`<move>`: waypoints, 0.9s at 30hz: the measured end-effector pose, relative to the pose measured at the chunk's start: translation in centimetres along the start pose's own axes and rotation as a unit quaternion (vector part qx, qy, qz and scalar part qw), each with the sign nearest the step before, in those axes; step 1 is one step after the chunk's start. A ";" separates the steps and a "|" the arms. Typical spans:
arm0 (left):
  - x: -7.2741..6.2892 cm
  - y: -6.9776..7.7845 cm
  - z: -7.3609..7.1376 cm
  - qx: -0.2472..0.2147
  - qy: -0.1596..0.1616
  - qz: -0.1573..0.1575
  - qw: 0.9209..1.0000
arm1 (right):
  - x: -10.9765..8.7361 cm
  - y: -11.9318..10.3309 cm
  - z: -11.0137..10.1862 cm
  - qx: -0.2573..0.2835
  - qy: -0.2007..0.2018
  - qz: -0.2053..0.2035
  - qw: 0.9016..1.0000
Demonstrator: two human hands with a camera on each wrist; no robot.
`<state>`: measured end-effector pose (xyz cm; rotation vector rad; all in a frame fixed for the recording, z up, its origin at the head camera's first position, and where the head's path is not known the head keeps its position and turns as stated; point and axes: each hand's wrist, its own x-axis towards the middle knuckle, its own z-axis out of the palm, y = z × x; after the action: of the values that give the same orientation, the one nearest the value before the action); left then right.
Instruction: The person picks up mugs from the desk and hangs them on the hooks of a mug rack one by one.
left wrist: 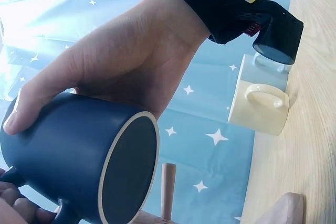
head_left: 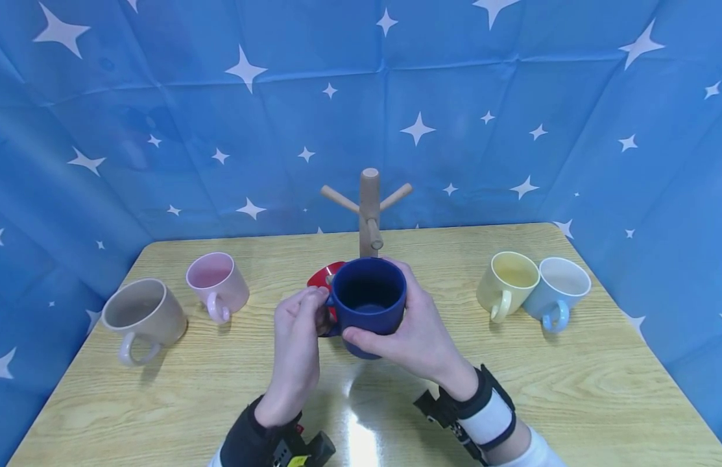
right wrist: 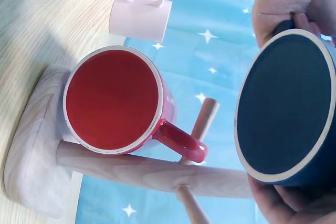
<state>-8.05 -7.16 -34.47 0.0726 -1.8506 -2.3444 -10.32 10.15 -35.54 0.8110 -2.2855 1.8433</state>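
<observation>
A dark blue mug is held up in front of the wooden mug rack, its opening facing up toward the head camera. My left hand pinches its handle on the left side. Around the body from the right curls my right hand, thumb across the front; the left wrist view shows that thumb on the mug's side. The base of the blue mug shows in the right wrist view. A red mug is beside the rack's post, mostly hidden behind the blue mug in the head view.
On the left of the wooden table stand a greyish-beige mug and a pink mug. A pale yellow mug and a light blue mug stand close together on the right. Behind hangs a blue curtain with white stars.
</observation>
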 end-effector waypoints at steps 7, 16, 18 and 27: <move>0.1 0.0 -0.1 0.000 -0.003 0.003 1.000 | -0.1 0.0 0.0 -0.001 0.003 0.004 1.000; 0.2 0.0 -0.1 0.003 0.001 -0.006 1.000 | 0.0 0.0 0.0 -0.007 0.003 0.008 1.000; 0.2 0.0 0.0 0.002 -0.003 -0.007 1.000 | 0.0 0.0 0.0 -0.008 0.004 0.008 1.000; 0.2 -0.3 -0.1 0.004 -0.047 0.000 0.999 | -0.1 0.0 -1.0 -0.007 0.000 0.014 1.000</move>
<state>-8.30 -7.20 -34.72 -0.0365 -1.9025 -2.3783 -10.52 11.14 -35.30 0.7798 -2.3179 1.8374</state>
